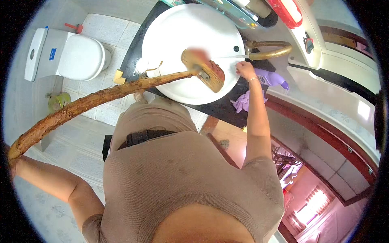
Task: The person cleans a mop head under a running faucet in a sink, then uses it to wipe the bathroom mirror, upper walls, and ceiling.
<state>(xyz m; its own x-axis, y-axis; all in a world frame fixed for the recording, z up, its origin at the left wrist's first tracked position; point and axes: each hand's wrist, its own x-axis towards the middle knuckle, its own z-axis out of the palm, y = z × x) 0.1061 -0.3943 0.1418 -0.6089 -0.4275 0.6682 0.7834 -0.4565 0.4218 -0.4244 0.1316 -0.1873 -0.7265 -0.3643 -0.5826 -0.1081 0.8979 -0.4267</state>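
Note:
My left hand (11,164), partly cut off at the far left edge, is closed around the lower end of a long, rough wooden stick (93,97). The stick slants up to the right over the white basin (170,32). At its far end is a wooden block (214,77) with a small metal fitting; part of this end is blurred. A white streak, seemingly water, runs from the brass tap (271,53) toward the block. My right hand (245,70) is by the basin's right rim, below the spout, its fingers bunched; anything in them is hidden.
A purple bottle (267,78) and a lilac cloth (243,101) lie on the dark counter (131,60) right of the basin. At the left stand a white toilet (81,56) and a green bin (59,102). A shelf with toiletries (239,12) is above the basin.

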